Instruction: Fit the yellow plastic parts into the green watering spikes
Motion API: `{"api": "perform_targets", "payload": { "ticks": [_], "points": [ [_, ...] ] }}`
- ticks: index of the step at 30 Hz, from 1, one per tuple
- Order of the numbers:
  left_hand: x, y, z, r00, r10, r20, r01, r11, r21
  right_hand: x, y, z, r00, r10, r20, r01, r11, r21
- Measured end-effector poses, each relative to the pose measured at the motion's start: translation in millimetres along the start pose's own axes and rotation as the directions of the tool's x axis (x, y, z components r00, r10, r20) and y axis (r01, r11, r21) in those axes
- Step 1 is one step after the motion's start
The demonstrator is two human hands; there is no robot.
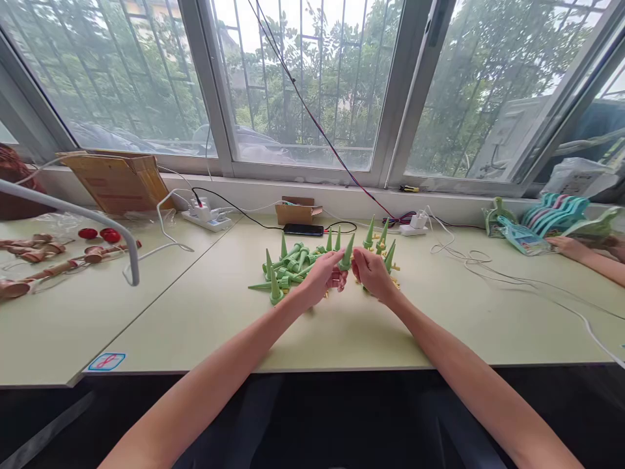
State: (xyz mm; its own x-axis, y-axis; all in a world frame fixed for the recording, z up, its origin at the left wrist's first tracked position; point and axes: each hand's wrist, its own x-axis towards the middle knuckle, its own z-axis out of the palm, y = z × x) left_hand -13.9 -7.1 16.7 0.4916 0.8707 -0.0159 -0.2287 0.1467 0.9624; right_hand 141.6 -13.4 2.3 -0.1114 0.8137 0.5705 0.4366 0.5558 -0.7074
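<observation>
My left hand point(326, 272) is closed on a green plastic spike point(347, 253), its tapered tip pointing up. Close beside it on the right, my right hand point(372, 271) has its fingers pinched together; what they hold, if anything, is hidden. To the left lies a heap of green spikes point(293, 262), some upright and some on their sides. More upright green spikes point(370, 232) stand behind and right of my right hand. Small yellow pieces point(396, 267) are scattered among these, partly covered by my hand.
Behind the spikes are a dark phone point(303, 229) and a small cardboard box point(295, 211). Power strips point(208, 220) and white cables point(517, 280) lie about. Wooden pieces point(49, 270) sit at left. A co-worker's hand point(569, 247) is by teal dustpan-like items point(525, 236) at right.
</observation>
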Motion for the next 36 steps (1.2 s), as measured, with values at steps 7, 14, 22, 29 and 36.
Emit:
{"api": "perform_targets", "payload": {
  "ticks": [7, 14, 22, 29, 36],
  "points": [
    [-1.4, 3.2, 0.5, 1.0, 0.004, -0.027, -0.004, 1.0, -0.014, 1.1, 4.0, 0.0, 1.0, 0.023, 0.021, -0.024, 1.0, 0.012],
    [-3.1, 1.4, -0.5, 0.99, 0.137, -0.043, -0.129, 0.978, 0.166, 1.8, 4.5, -1.5, 0.999, 0.032, 0.02, -0.032, 0.999, -0.002],
    [-9.3, -1.4, 4.4, 0.924, 0.379, -0.047, -0.321, 0.837, 0.443, 3.8, 4.7, -2.1, 0.998, 0.01, -0.057, -0.013, 0.998, -0.063],
    [-8.5, -4.1, 3.9, 0.807, 0.587, 0.058, -0.462, 0.568, 0.681, 2.8, 5.0, -2.5, 0.998, 0.056, -0.04, -0.057, 0.998, -0.029],
    [-9.4, -6.6, 5.3, 0.8, 0.595, 0.079, -0.465, 0.53, 0.709, 3.7, 6.4, -1.2, 0.998, 0.037, -0.045, -0.039, 0.998, -0.042]
  ]
}}
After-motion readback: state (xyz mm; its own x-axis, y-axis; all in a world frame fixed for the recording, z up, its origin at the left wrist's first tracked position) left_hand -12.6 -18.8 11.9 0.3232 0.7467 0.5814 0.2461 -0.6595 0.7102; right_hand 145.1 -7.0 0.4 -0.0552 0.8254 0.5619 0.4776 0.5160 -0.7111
